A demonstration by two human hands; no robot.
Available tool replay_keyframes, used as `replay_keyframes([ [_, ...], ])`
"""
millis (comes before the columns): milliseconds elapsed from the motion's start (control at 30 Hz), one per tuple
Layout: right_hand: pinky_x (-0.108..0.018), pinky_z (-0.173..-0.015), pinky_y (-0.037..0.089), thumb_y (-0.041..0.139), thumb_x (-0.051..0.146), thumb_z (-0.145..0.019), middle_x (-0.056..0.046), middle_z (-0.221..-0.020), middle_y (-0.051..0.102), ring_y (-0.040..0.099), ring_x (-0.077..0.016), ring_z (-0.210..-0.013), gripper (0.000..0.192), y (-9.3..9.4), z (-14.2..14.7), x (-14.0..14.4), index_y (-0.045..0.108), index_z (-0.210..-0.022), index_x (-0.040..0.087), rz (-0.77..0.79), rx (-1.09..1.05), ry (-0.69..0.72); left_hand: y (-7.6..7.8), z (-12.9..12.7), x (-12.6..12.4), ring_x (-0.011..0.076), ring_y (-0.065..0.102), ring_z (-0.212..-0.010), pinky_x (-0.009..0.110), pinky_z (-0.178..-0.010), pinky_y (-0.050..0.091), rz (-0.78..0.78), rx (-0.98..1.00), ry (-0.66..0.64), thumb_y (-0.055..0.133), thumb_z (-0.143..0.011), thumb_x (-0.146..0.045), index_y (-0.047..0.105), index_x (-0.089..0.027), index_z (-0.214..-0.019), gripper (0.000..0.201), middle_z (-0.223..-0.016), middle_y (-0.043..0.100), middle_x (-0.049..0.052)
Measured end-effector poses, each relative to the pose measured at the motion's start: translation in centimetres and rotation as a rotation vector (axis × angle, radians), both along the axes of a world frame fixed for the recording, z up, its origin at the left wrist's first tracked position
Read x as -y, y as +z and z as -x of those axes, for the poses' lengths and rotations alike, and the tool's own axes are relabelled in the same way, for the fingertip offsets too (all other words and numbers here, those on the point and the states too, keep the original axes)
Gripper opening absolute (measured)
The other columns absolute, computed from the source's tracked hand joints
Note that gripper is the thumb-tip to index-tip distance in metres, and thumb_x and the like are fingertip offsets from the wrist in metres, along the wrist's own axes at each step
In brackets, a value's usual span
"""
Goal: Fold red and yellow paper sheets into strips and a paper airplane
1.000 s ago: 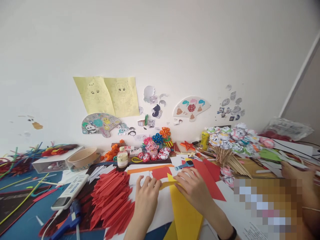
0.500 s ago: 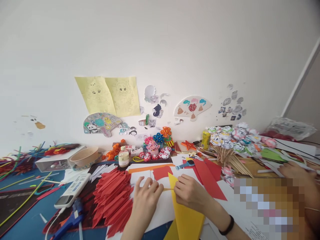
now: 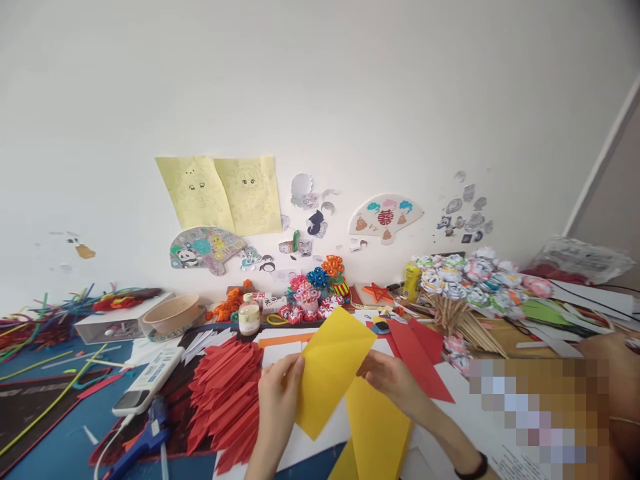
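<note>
While both forearms reach up from the lower edge of the view, the left hand (image 3: 277,393) and the right hand (image 3: 393,379) hold one yellow paper sheet (image 3: 331,370) between them, raised clear of the bench (image 3: 50,440). The left hand grips the sheet's left edge, thumb on the near face, with the other fingers (image 3: 295,365) closed round behind it. The right hand pinches the right edge; its fingers are partly hidden by the sheet, so their exact closure cannot be read. A dark band (image 3: 473,467) circles the right wrist.

The held sheet is flat, matte, four-sided and turned like a diamond, with one faint crease across its middle. A second yellow sheet (image 3: 377,433) lies flat below it on white paper (image 3: 320,447).

Left of the hands lies a heap of narrow red paper strips (image 3: 225,393), pointed and overlapping; their count cannot be told. Two broader red paper pieces (image 3: 417,353) lie to the right. One round paper bowl (image 3: 170,315), one small bottle (image 3: 249,317) and one blue glue gun (image 3: 143,440) are on the bench. A bundle of paper flowers on wooden sticks (image 3: 465,287) lies at the right. Another person's hand (image 3: 607,353) rests at the far right edge.
</note>
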State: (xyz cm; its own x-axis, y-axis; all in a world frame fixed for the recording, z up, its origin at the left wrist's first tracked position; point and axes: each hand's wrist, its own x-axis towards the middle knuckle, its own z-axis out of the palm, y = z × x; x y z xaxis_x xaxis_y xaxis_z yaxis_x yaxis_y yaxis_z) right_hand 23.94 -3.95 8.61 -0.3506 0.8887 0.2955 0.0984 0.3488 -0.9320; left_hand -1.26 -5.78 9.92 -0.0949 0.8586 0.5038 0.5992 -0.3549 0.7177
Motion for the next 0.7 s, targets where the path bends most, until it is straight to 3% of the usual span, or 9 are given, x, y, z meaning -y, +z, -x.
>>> replay_keyframes([
  [100, -0.03, -0.067, 0.048, 0.062, 0.052, -0.081, -0.007, -0.078, 0.067, 0.061, -0.0212, -0.074, 0.037, 0.0, 2.7, 0.6, 0.066, -0.079, 0.016, 0.078, -0.103, -0.147, -0.6, -1.1, 0.1, 0.0218, 0.066, -0.083, 0.028, -0.07, 0.049, 0.091, 0.104, -0.082, 0.044, -0.092, -0.043, 0.07, -0.018, -0.098, 0.036, -0.095, 0.074, 0.006],
  [167, -0.028, -0.06, 0.043, 0.062, 0.053, -0.08, -0.004, -0.063, 0.061, 0.056, -0.0181, -0.063, 0.041, -0.2, 3.5, 0.5, 0.061, -0.064, 0.016, 0.088, -0.109, -0.27, -0.9, -1.5, 0.4, 0.0243, 0.066, -0.089, 0.032, -0.075, 0.05, 0.047, -0.01, 0.021, 0.046, -0.091, -0.041, 0.067, -0.018, -0.107, 0.034, -0.103, 0.072, 0.007],
  [267, -0.026, -0.055, 0.037, 0.065, 0.053, -0.077, 0.0, -0.057, 0.053, 0.049, -0.0152, -0.057, 0.041, -0.3, 4.1, 0.3, 0.055, -0.06, 0.017, 0.066, -0.125, -0.338, -1.4, -2.2, 0.9, 0.0285, 0.061, -0.105, 0.042, -0.088, 0.045, -0.132, -0.283, 0.202, 0.051, -0.089, -0.036, 0.06, -0.021, -0.121, 0.036, -0.12, 0.066, 0.009],
  [367, -0.025, -0.052, 0.031, 0.068, 0.051, -0.075, 0.004, -0.056, 0.043, 0.04, -0.0124, -0.056, 0.041, -0.2, 4.8, 0.1, 0.047, -0.059, 0.019, 0.019, -0.144, -0.378, -1.8, -3.5, 1.5, 0.0281, 0.056, -0.114, 0.042, -0.092, 0.044, -0.205, -0.392, 0.092, 0.055, -0.087, -0.037, 0.049, -0.019, -0.133, 0.05, -0.13, 0.059, 0.012],
  [467, -0.024, -0.052, 0.028, 0.069, 0.049, -0.075, 0.006, -0.056, 0.036, 0.034, -0.0108, -0.055, 0.044, 0.1, 5.5, 0.1, 0.041, -0.058, 0.02, -0.009, -0.155, -0.371, -2.0, -4.6, 1.8, 0.0275, 0.053, -0.119, 0.04, -0.093, 0.045, -0.156, -0.326, -0.001, 0.059, -0.085, -0.039, 0.037, -0.016, -0.141, 0.065, -0.135, 0.053, 0.016],
  [533, -0.024, -0.052, 0.027, 0.071, 0.048, -0.073, 0.006, -0.055, 0.035, 0.034, -0.0105, -0.054, 0.045, 0.3, 5.7, 0.0, 0.041, -0.058, 0.02, -0.015, -0.154, -0.32, -2.0, -4.9, 1.9, 0.0262, 0.053, -0.119, 0.039, -0.093, 0.046, -0.098, -0.248, -0.029, 0.056, -0.087, -0.034, 0.034, -0.016, -0.142, 0.062, -0.134, 0.054, 0.016],
  [700, -0.025, -0.05, 0.025, 0.075, 0.05, -0.069, 0.007, -0.055, 0.033, 0.032, -0.0098, -0.053, 0.048, 0.2, 5.5, -0.6, 0.039, -0.056, 0.02, -0.019, -0.162, -0.172, -2.0, -4.3, 1.8, 0.0238, 0.062, -0.104, 0.035, -0.084, 0.049, -0.019, -0.118, -0.052, 0.044, -0.091, -0.029, 0.049, -0.02, -0.132, 0.042, -0.118, 0.066, 0.012],
])
